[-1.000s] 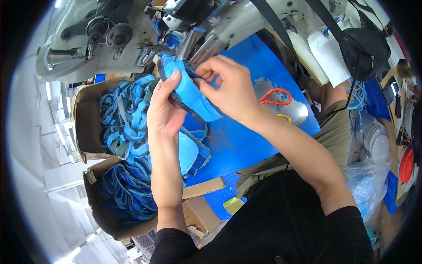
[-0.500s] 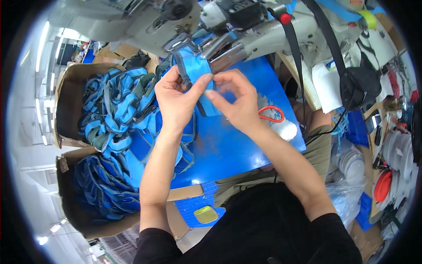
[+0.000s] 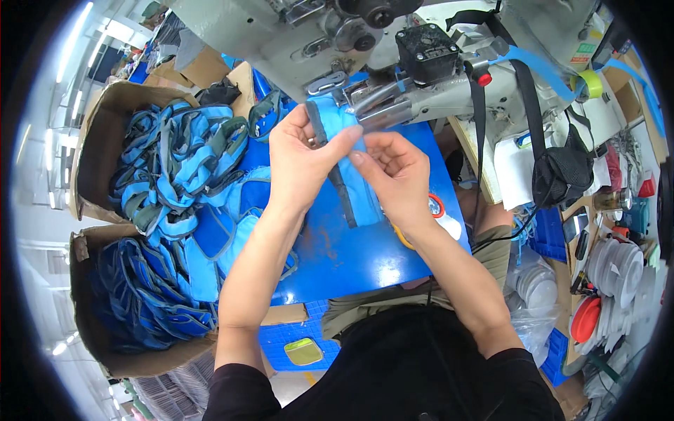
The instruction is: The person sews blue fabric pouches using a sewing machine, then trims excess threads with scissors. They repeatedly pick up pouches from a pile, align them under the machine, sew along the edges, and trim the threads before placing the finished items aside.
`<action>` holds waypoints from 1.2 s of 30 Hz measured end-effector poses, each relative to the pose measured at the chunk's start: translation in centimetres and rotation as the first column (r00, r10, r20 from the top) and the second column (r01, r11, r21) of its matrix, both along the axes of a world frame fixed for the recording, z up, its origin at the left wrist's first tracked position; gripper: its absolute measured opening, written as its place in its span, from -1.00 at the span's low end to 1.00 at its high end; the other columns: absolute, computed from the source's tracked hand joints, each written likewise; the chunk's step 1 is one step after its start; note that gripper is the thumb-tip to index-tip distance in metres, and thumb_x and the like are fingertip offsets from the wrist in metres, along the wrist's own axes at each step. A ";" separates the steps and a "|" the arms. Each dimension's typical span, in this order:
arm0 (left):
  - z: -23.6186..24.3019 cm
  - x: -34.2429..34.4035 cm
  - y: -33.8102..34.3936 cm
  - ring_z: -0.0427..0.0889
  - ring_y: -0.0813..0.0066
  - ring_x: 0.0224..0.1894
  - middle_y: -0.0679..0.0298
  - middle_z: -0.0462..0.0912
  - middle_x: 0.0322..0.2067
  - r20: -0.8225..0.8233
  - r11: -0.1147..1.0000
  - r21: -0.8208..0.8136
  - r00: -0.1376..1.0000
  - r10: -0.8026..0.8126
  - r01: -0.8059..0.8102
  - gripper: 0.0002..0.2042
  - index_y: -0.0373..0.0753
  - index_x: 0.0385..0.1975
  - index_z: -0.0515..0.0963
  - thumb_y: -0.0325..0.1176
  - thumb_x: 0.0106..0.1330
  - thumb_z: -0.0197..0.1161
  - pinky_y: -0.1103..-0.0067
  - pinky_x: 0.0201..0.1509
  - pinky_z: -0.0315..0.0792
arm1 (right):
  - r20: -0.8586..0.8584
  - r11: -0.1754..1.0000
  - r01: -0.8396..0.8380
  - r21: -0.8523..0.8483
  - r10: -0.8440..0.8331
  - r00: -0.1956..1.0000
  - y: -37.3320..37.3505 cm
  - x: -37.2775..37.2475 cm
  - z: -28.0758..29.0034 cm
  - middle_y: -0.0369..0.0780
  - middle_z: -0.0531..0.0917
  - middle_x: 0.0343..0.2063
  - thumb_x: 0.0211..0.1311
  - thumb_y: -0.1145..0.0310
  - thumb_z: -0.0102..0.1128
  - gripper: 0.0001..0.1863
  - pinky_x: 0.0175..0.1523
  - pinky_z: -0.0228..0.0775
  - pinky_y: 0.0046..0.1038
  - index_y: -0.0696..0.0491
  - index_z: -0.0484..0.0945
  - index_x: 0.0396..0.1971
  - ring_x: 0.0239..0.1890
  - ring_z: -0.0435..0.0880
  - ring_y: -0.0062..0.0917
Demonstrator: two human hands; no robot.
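Note:
A light blue fabric piece (image 3: 358, 196) with a dark grey bound edge lies on the blue work table (image 3: 351, 259), its top tucked under the arm of a grey sewing machine (image 3: 393, 98). My left hand (image 3: 302, 158) pinches the grey edge of the piece near the top. My right hand (image 3: 393, 179) grips the blue fabric just to the right, fingertips touching the left thumb. Both hands sit right below the machine's head (image 3: 295, 42).
Two cardboard boxes (image 3: 91, 168) (image 3: 88, 330) at the left hold several blue and grey straps and pieces. Orange-handled scissors (image 3: 435, 207) lie by my right wrist. A black mesh pouch (image 3: 562, 175), stacked white lids (image 3: 618, 263) and clutter fill the right side.
The view has shifted so the machine sits higher and closer. Both hands have moved the blue piece up against the machine's arm and straightened it out flat.

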State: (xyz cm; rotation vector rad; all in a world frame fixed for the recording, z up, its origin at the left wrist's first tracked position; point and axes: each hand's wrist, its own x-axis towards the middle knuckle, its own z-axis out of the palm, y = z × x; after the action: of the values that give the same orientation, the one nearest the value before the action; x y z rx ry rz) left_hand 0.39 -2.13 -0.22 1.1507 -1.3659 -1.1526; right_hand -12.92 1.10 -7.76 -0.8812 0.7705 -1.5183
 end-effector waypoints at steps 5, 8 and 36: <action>0.0 0.2 -0.5 0.74 0.59 -0.25 0.23 0.78 -0.22 -0.101 0.998 0.068 0.995 -0.001 0.008 -0.65 -0.33 0.01 0.57 -0.52 0.24 0.47 0.63 -0.11 0.61 | -0.170 0.999 0.007 -0.043 -0.014 0.985 -0.3 -1.0 0.2 -0.33 0.68 -0.34 0.21 0.49 0.49 -0.75 -0.26 0.52 -0.65 0.16 0.65 -0.14 -0.28 0.61 -0.78; -0.3 1.1 -0.4 0.75 0.58 -0.28 0.26 0.78 -0.23 -0.231 0.989 0.136 0.973 -0.020 0.053 -0.67 -0.29 0.05 0.55 -0.45 0.33 0.42 0.64 -0.17 0.60 | -0.149 0.999 0.010 -0.048 -0.017 0.989 0.0 -0.8 0.7 -0.35 0.66 -0.35 0.16 0.46 0.53 -0.71 -0.28 0.50 -0.66 0.15 0.66 -0.15 -0.31 0.58 -0.79; -0.9 0.8 2.3 0.75 0.50 -0.08 0.21 0.73 -0.09 -0.546 0.905 0.388 0.835 0.074 0.173 -0.82 -0.29 0.02 0.53 -0.50 0.49 0.20 0.57 -0.04 0.70 | -0.206 0.997 -0.077 0.002 0.076 0.976 2.2 -4.1 3.5 -0.27 0.70 -0.41 0.19 0.36 0.51 -0.66 -0.30 0.50 -0.60 0.19 0.62 -0.13 -0.42 0.63 -0.71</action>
State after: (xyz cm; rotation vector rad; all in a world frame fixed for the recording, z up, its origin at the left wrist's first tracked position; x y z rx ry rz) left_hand 1.19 0.18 -1.12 0.9573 -0.7138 -1.7212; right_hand -17.01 3.27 -4.27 -1.0724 0.8719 -1.3764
